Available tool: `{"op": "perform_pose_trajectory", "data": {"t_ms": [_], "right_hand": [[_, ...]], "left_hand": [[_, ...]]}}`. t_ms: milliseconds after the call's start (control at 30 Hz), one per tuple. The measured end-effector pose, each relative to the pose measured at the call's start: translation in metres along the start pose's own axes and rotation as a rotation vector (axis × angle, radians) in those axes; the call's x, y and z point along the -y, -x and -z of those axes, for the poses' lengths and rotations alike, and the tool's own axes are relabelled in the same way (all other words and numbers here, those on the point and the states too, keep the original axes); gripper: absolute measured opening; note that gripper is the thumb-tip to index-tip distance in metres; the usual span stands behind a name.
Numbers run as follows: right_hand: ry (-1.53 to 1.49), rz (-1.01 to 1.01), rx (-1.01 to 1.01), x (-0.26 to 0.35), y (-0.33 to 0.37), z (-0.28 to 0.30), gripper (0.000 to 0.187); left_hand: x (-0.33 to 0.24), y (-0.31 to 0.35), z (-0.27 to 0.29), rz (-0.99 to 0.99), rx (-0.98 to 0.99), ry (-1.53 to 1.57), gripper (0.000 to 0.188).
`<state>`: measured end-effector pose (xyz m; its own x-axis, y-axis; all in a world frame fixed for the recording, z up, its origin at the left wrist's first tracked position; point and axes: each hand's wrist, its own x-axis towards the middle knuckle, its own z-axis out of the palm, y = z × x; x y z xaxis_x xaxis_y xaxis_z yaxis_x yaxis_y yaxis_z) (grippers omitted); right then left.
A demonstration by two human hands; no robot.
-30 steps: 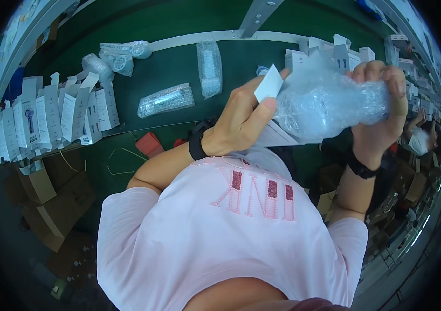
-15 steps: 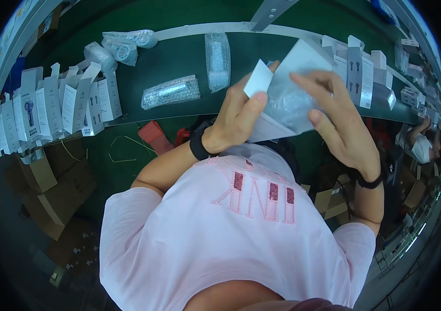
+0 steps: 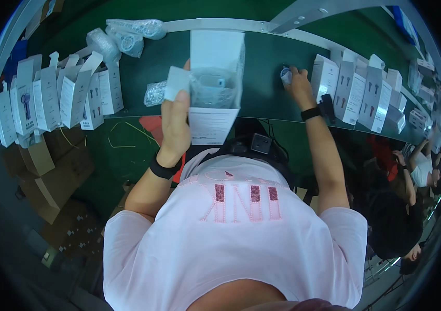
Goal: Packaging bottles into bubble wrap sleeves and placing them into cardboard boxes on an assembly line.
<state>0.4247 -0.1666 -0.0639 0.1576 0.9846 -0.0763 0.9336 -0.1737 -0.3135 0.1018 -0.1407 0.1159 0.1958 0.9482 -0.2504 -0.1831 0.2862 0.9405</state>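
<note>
My left hand grips an open white carton by its left side, thumb on a raised side flap. The carton is tilted so its mouth faces me, its large flap standing up at the back. Inside lies a bubble-wrapped item, its kind hidden by the wrap. Over on the green tabletop, my right hand has its fingertips closed on a small round dark-and-white piece, too small to name. Another bubble-wrapped package lies partly hidden behind the carton flap.
Rows of white printed boxes stand at the left and right of the table. Bubble-wrapped items lie at the back left. Brown cartons sit below at left. Other people are at the right.
My right hand has left the carton and reached right to the small round piece on the table. The carton has moved left and turned its mouth toward me, still in my left hand.
</note>
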Motion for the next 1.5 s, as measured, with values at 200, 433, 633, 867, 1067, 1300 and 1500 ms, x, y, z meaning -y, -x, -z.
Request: {"op": "perform_pose_trajectory", "data": {"t_ms": [200,433,633,867,1067,1300,1500], "right_hand": [[-0.603,-0.228,0.066,0.029,-0.026,0.136,0.018],[-0.504,0.322,0.272,0.197,-0.009,0.284,0.012],[-0.083,0.716,0.735,0.213,-0.014,0.297,0.021],[-0.223,0.297,1.311,0.231,-0.022,0.307,0.037],[0.013,0.439,1.275,0.241,-0.024,0.314,0.036],[0.008,0.464,1.118,0.241,-0.019,0.290,0.011],[-0.467,0.290,0.996,0.197,-0.031,0.316,0.037]], "left_hand": [[-0.002,-0.004,-0.015,-0.051,0.118,-0.014,0.063],[-0.027,0.004,-0.039,0.072,0.390,0.070,0.063],[-0.036,0.020,-0.043,0.125,0.437,0.090,0.062],[-0.027,0.021,-0.045,0.049,0.519,0.063,0.061],[-0.028,0.017,-0.043,0.026,0.515,0.151,0.060],[-0.029,0.013,-0.043,0.021,0.614,0.122,0.060],[-0.019,0.013,-0.031,-0.020,0.427,0.157,0.069]]}}
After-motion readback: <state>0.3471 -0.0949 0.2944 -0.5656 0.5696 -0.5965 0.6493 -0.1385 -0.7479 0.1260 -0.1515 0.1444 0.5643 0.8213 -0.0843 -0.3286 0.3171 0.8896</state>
